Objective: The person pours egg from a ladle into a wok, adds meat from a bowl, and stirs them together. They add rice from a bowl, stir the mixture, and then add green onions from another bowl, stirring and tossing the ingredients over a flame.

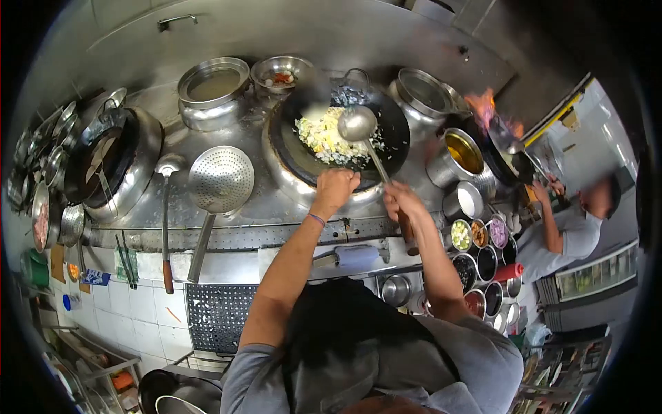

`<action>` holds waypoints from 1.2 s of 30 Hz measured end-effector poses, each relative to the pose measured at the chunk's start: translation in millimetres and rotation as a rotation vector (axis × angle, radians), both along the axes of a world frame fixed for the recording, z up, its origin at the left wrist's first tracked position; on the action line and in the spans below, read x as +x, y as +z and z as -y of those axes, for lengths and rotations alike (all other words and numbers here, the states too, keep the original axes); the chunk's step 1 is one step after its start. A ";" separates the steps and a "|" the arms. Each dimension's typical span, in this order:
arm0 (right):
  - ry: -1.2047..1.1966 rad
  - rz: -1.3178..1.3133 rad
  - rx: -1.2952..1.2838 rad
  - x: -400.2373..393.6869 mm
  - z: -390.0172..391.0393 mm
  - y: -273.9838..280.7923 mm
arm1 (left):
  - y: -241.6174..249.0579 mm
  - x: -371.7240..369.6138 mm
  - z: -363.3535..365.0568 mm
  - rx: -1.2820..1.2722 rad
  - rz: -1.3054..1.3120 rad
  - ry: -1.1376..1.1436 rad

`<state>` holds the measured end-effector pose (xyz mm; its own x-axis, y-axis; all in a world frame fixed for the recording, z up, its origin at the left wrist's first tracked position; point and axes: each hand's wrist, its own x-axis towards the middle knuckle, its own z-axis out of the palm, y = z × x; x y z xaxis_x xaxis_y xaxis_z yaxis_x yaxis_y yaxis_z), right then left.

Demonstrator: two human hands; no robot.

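A black wok [386, 121] sits on a steel burner and holds yellow-white fried rice [324, 141]. My left hand [335, 190] grips the wok's near rim. My right hand [400, 200] is closed around the handle of a steel ladle [357, 124], whose bowl hovers over the rice at the wok's centre. A thin band circles my left wrist.
A perforated skimmer [221, 179] and a second ladle [167, 165] lie on the steel counter at left, beside another wok [110, 162]. Steel pots [212, 83] stand behind. Condiment bowls [476, 238] line the right. A co-worker [565, 234] cooks at a flaming wok [493, 110].
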<state>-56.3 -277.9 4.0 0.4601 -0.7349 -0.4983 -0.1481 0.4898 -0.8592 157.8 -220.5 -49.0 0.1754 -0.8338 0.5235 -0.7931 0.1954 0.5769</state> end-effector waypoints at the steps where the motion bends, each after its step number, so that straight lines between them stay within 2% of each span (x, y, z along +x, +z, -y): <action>1: 0.055 0.010 -0.122 8.0 6.5 -0.2 | 1.3 0.4 0.0 0.015 0.002 -0.005; 4: 0.012 -0.160 -0.368 33.5 -0.8 19.9 | 4.7 4.7 2.5 -0.008 -0.005 -0.004; 5: 0.005 -0.089 -0.370 31.6 -2.1 22.1 | 3.4 3.6 3.2 -0.015 -0.007 0.004; 8: 0.058 0.068 -0.163 28.7 -7.8 29.1 | 7.0 5.0 2.5 0.015 -0.013 0.018; 9: 0.090 -0.001 -0.093 31.1 4.1 23.7 | 5.6 5.1 3.9 0.007 -0.020 0.014; 12: 0.123 -0.195 -0.285 51.9 26.0 9.0 | 6.7 2.1 1.3 0.069 0.008 -0.015; 13: 0.141 -0.310 -0.511 59.5 25.2 4.6 | 9.2 3.9 1.1 0.099 0.024 -0.015; 16: 0.122 -0.170 -0.484 59.4 6.4 19.5 | 10.8 2.3 -1.1 0.048 0.008 0.006; 17: 0.105 -0.091 -0.332 59.4 -1.2 33.8 | 11.0 3.5 -0.8 0.048 0.008 0.013; 20: 0.183 -0.066 -0.111 68.5 37.8 5.4 | 7.6 -0.1 -3.3 0.066 0.016 0.000; 21: 0.223 -0.215 -0.268 74.1 38.9 9.1 | 6.6 0.7 -1.9 0.071 0.018 -0.002; 23: 0.169 -0.484 -0.944 78.6 59.2 -28.0 | 5.5 3.1 2.3 0.079 0.017 0.004; 24: 0.135 -0.614 -1.279 84.6 56.5 -29.6 | 6.8 3.0 1.5 0.088 0.008 0.010; 25: -0.015 -0.523 -1.229 84.7 51.3 -31.3 | 8.7 2.6 2.1 0.094 -0.001 0.019; 28: 0.282 -0.735 -0.960 70.1 37.4 -13.5 | 1.0 1.5 2.1 0.068 -0.013 0.008; 29: 0.352 -0.589 -1.026 49.5 35.7 -22.6 | -1.0 3.9 5.7 0.042 -0.013 0.005; 31: 0.488 -0.776 -1.204 3.2 5.7 -5.8 | 5.8 3.6 4.2 0.062 -0.006 0.003; 33: 0.605 -0.928 -1.080 -30.8 -28.2 44.0 | 8.4 3.7 5.1 0.093 0.004 0.012; 36: 0.574 -1.273 -1.122 -71.9 -42.3 62.2 | 8.2 2.5 9.0 0.132 0.048 0.040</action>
<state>-128.2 -235.6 66.3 0.5244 -0.8399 -0.1401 -0.8427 -0.5354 0.0557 160.3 -229.5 -40.7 0.1875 -0.8888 0.4182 -0.8260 0.0878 0.5569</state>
